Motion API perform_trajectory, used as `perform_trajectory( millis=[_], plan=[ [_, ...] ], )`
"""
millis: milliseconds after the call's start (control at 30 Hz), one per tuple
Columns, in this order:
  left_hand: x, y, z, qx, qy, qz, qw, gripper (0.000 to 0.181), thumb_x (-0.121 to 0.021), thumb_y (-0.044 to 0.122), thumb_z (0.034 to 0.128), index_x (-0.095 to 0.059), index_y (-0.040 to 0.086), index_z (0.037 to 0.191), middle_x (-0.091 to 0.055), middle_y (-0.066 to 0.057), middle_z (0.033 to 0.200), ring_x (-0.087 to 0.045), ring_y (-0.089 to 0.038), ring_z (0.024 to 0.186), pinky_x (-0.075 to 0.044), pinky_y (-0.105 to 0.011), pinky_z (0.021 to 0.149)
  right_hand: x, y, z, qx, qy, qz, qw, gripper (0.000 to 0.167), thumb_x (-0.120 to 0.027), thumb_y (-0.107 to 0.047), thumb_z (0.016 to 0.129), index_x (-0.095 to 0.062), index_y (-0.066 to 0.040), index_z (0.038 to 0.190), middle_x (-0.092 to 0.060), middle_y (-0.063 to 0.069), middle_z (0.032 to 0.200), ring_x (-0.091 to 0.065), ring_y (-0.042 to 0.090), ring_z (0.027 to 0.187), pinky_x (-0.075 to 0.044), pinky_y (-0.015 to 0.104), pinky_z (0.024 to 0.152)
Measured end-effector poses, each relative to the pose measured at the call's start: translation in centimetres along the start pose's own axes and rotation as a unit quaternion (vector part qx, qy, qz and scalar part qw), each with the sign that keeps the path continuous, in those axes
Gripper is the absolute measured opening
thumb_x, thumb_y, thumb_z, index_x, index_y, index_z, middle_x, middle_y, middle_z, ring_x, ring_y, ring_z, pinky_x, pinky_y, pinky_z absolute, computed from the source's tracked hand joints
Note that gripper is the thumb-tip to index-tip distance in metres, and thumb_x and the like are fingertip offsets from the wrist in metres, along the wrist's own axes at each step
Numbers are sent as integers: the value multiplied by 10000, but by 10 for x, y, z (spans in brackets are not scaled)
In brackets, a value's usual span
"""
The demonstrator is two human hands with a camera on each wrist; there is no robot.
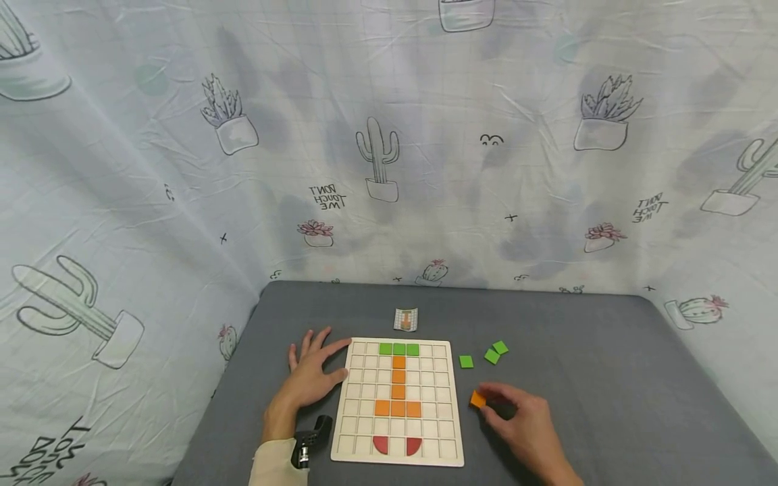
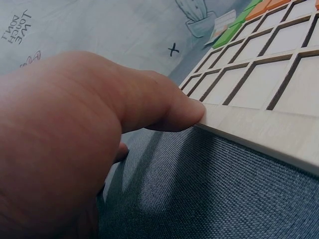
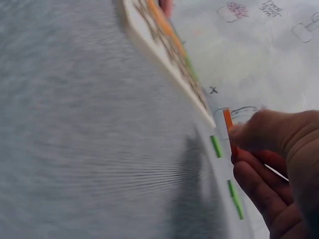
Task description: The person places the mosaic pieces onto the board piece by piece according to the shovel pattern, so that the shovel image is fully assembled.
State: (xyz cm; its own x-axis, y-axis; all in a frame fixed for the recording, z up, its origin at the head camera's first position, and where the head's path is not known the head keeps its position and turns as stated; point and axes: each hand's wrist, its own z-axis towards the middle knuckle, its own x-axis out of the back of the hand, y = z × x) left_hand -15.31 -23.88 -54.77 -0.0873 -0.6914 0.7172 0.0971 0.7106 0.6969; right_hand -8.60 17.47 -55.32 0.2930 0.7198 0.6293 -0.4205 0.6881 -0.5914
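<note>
A wooden grid board [image 1: 361, 426] lies on the grey table. Set in its cells are a row of green square tiles [image 1: 399, 349], a column of orange tiles [image 1: 398, 376] with an orange row below, and two red quarter-round tiles [image 1: 380, 445]. At the board's left edge, my left hand [image 1: 310, 376] touches the rim with spread, mostly straight fingers; the left wrist view shows a fingertip [image 2: 192, 113] on that rim. My right hand [image 1: 523, 422] pinches an orange square tile [image 1: 477, 399] between thumb and fingers, right of the board and apart from it.
Loose green tiles [image 1: 466, 362] lie right of the board, two of them together [image 1: 496, 352] farther right. Behind the board is a small pattern card [image 1: 406, 320]. A patterned curtain [image 1: 425, 169] hangs behind the table [image 1: 608, 378]. Near my left wrist sits a black device [image 1: 313, 439].
</note>
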Motion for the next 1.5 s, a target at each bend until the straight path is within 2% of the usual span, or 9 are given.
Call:
perform_trajectory(
  millis=[67,200,300,500,767,933,1133,1333,1500],
  plan=[
    [-1,-1,0,-11,3,11,10000,596,-805,166,950,-668,224,1528,-309,-231,1780,-52,-549,1677,99,-778,1258,3,-1,1,-82,-128,79,9999,469,-974,85,683,-846,-143,1073,-836,-109,983,-781,65,831,-597,168,788],
    [-2,-1,1,1,17,7,10000,601,-805,157,941,-670,214,1524,-312,-239,1776,-56,-550,1676,99,-779,1257,11,-10,6,-502,-578,117,9970,432,-958,54,740,-846,-166,1094,-831,-137,1018,-780,48,886,-655,296,807],
    [-2,-2,1,-13,15,-3,10000,600,-805,155,942,-669,206,1525,-308,-244,1776,-55,-552,1675,104,-780,1256,15,-18,10,-534,-817,140,9951,418,-949,42,762,-848,-158,1115,-828,-147,1038,-776,42,910,-673,364,819],
    [-2,-2,2,-59,18,31,10000,599,-801,162,946,-665,206,1528,-304,-245,1777,-53,-553,1675,105,-780,1257,16,-30,16,-380,-1162,401,9917,419,-931,42,789,-842,-148,1151,-819,-147,1070,-760,32,918,-678,378,826],
    [-2,1,2,-55,37,72,10000,600,-797,155,944,-664,197,1527,-311,-244,1774,-57,-552,1675,101,-781,1259,7,-38,18,-168,-1518,808,9850,395,-913,10,840,-825,-144,1193,-820,-93,1123,-779,87,952,-678,394,853],
    [-2,1,1,-38,22,74,10000,598,-794,151,947,-663,192,1529,-305,-242,1777,-52,-548,1678,104,-775,1262,0,-46,19,-234,-1739,955,9798,360,-908,-35,867,-826,-137,1202,-819,-90,1136,-782,126,960,-678,389,871],
    [-1,2,1,-30,18,48,10000,602,-799,159,946,-662,193,1531,-301,-245,1778,-51,-549,1676,106,-775,1261,-13,-54,20,-303,-2037,1126,9721,303,-895,-110,909,-830,-134,1204,-818,-96,1140,-768,90,970,-677,414,895],
    [0,2,1,-21,-3,31,10000,604,-799,153,945,-663,202,1531,-306,-238,1778,-49,-547,1677,108,-774,1261,-24,-60,21,-65,-2132,1325,9680,292,-894,-96,907,-836,-134,1190,-819,-102,1134,-773,98,965,-675,395,891],
    [-1,1,1,-22,-5,29,10000,603,-799,159,947,-661,203,1533,-305,-231,1780,-48,-541,1679,110,-773,1263,-34,-63,21,191,-2153,1397,9663,313,-882,-57,899,-835,-178,1184,-823,-109,1132,-768,114,951,-669,366,878]
  ],
)
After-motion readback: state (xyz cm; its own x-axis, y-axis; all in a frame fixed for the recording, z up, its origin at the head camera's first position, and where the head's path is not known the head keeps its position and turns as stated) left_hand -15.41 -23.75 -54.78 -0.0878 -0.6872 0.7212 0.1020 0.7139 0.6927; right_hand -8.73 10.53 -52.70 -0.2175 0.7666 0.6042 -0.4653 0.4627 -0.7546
